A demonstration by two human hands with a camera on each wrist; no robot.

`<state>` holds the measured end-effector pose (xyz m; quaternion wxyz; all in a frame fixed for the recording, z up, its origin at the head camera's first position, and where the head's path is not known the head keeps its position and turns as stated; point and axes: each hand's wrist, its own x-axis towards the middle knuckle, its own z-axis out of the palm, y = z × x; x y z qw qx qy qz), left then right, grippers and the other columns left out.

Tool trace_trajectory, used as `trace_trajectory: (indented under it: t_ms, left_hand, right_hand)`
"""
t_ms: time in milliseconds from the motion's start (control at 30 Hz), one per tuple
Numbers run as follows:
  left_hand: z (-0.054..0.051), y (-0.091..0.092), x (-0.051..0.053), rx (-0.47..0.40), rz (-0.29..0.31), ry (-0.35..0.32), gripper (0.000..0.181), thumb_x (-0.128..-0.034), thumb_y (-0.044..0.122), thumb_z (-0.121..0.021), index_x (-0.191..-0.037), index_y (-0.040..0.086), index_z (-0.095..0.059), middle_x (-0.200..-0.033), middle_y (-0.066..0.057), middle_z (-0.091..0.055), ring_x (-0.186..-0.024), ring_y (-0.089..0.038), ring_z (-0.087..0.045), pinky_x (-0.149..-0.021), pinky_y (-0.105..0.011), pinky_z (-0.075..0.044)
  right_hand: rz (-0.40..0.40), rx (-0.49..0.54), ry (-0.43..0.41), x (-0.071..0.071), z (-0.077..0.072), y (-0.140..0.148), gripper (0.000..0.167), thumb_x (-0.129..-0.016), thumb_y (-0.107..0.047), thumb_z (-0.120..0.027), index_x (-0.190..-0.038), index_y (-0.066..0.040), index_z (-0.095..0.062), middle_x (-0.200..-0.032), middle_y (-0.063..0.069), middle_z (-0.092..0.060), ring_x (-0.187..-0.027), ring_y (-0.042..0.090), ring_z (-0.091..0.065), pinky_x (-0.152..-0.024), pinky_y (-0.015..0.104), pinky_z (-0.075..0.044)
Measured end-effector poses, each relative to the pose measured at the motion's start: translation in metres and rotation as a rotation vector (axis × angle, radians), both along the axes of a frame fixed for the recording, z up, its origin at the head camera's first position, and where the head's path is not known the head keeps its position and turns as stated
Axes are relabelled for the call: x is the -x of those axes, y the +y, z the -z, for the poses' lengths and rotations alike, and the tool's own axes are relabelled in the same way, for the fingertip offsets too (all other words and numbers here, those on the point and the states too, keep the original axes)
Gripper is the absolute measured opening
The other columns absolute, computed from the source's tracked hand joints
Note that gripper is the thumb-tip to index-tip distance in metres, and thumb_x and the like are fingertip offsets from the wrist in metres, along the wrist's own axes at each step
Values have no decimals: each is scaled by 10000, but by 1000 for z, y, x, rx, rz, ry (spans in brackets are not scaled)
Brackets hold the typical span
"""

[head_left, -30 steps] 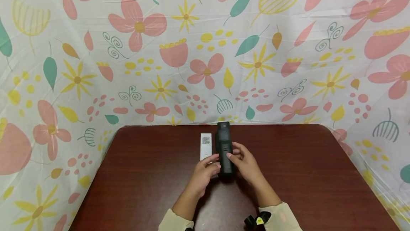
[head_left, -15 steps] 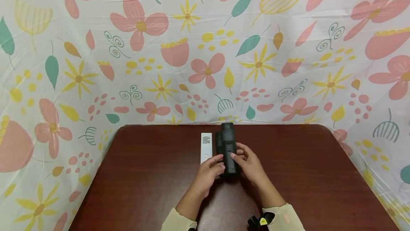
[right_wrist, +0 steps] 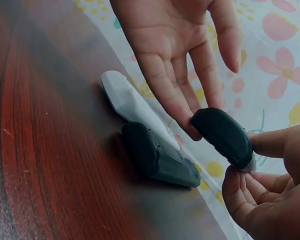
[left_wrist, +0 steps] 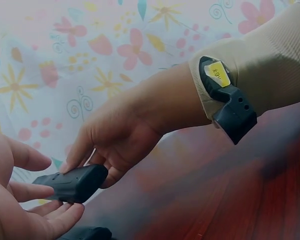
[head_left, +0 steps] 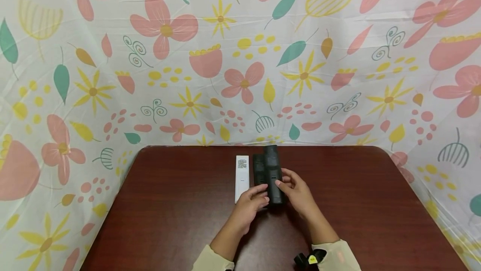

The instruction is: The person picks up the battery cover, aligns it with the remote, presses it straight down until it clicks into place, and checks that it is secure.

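My right hand [head_left: 298, 196] pinches a black remote control [head_left: 273, 175], its thumb on the upper face and its fingers along the right side. Fairly straight fingers of my left hand [head_left: 246, 206] touch the left edge of this remote, as the right wrist view shows. Held above the table, it partly overlaps a second black remote [head_left: 258, 165] in the head view. That second one lies on the table beside a white remote [head_left: 242, 177], which bears a printed label at its far end. The left wrist view also has the held remote [left_wrist: 72, 182] between both hands.
A dark red-brown wooden table [head_left: 169, 204] spreads under the hands. Behind it and at its sides hangs a white cloth [head_left: 233, 16] printed with flowers and leaves. Each wrist carries a black strapped device [head_left: 311, 259].
Both hands have shifted a little to the right with the held black remote. More of the second black remote now shows to its left, and more of the white one is uncovered.
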<state>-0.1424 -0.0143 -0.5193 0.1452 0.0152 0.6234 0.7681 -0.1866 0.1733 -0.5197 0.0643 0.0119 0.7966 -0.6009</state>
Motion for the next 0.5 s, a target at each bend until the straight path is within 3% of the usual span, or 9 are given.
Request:
trace_trajectory:
  t_ms: [233,333,500]
  left_hand:
    - [1,6,-3,12,10,12,474,-951,76,-598,-1411,-27,-545,-1453,-264,-525,-1318,-343,-563,-1038,-416,-517]
    - [2,9,-4,26,13,26,457,-951,61,-594,-1395,-38,-556,-1476,-246,-502,-1372,-370,-511,-1029,-405,-517]
    - [5,14,-5,27,11,19,454,-938,57,-606,-1381,-37,-571,-1469,-248,-515,-1389,-378,-493,-1026,-391,-515]
  right_hand:
    - [-3,-20,-32,3,3,7,594,-1009,-272,-635,-1533,-118,-401,-1317,183,-587,-1024,145,-600,-793,286,-510]
    - [-9,-28,-49,1,-3,9,600,-1013,-260,-627,-1539,-95,-388,-1335,203,-567,-1056,175,-603,-805,303,-512]
    - [4,-46,-38,1,1,13,615,-1004,-327,-637,-1535,-128,-399,-1339,185,-555,-1079,188,-600,-809,304,-507]
